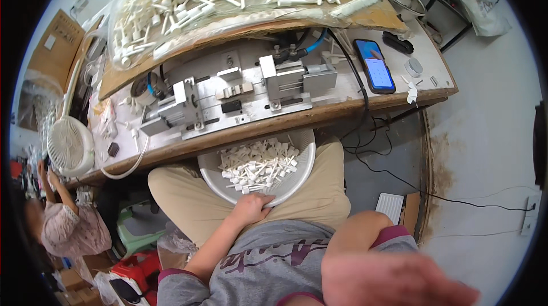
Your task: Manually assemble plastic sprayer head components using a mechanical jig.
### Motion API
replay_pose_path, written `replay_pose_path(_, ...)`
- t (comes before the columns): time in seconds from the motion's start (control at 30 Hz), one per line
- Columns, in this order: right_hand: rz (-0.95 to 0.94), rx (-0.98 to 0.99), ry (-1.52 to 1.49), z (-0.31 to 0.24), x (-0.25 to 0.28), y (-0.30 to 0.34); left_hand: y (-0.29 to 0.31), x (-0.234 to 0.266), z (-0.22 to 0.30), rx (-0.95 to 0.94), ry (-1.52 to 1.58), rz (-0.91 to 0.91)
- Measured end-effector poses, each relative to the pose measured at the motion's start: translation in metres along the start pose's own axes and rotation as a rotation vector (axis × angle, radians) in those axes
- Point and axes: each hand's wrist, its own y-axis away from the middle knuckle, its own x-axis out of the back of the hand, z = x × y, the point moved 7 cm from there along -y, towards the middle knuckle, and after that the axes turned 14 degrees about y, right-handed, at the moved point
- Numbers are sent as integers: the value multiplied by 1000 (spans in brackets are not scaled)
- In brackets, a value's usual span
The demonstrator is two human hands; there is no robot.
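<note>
On my lap, partly under the table edge, rests a pale grey colander-like basin [308, 160]. Inside it lies a heap of small white plastic parts [257, 163] with thin stems and cup-like heads. My left hand [251, 209] grips the basin's near rim, fingers bent over it. Raised close to the camera at the lower right, my right hand [394, 280] is smeared by motion, so its fingers cannot be made out. On the table beyond the basin stands a metal fixture [240, 113] with two facing cylinder units and a small block between them.
A brown board [365, 17] above the fixture bears a large pile of similar white parts. A phone [374, 66] with a lit screen lies at right. At left are a white fan [69, 146] and another person [74, 220]. Black cables [399, 173] hang down and cross the floor.
</note>
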Motion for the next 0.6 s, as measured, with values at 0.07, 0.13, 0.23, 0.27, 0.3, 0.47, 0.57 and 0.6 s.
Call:
replay_pose_path(0.07, 59, -447, -550, 37, -50, 14, 7, -5, -9, 1, -12, 31)
replay_pose_path(0.13, -52, -655, -830, 49, -65, 21, 10, -3, -3, -8, -14, 85)
replay_pose_path(0.23, -163, -800, -1183, 54, -63, 27, 9, 1, 3, -26, 8, 114)
replay_pose_path(0.27, -190, -841, -1276, 54, -62, 31, 9, 1, 1, -25, -7, 94)
replay_pose_path(0.3, -207, -885, -1364, 54, -59, 34, 10, 0, 0, -26, -24, 72)
replay_pose_path(0.47, -213, -1118, -1626, 56, -36, 44, 2, -1, 7, -67, -37, 33)
replay_pose_path(0.57, 10, -1243, -1945, 51, -15, 35, 1, 2, 9, -85, -13, 45)
replay_pose_path(0.6, 437, -1283, -2457, 48, -2, 25, 5, 3, 8, -92, -1, 79)
